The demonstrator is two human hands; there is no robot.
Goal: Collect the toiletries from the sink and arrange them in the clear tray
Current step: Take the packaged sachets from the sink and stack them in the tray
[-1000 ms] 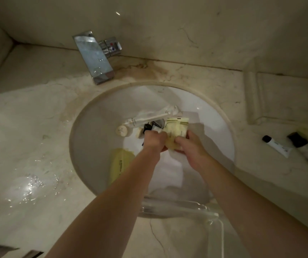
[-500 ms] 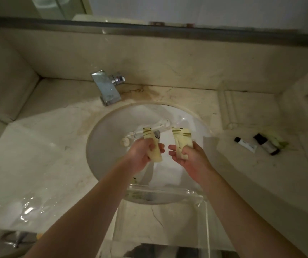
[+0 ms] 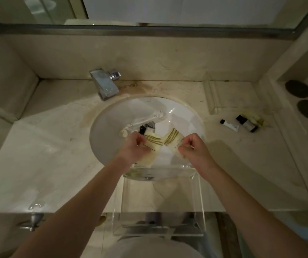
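From the head camera, your left hand (image 3: 137, 147) grips one cream striped sachet (image 3: 152, 144) and your right hand (image 3: 193, 147) pinches another striped sachet (image 3: 173, 141), both held over the white sink (image 3: 186, 116). The clear tray (image 3: 198, 192) sits at the counter's near edge, just below your hands.

No text is legible. The pale yellow, green-striped sachets in my left hand (image 3: 137, 148) and right hand (image 3: 193, 148) carry small print lines, too blurred to read; red and blue dots mark the chrome faucet (image 3: 104, 85).
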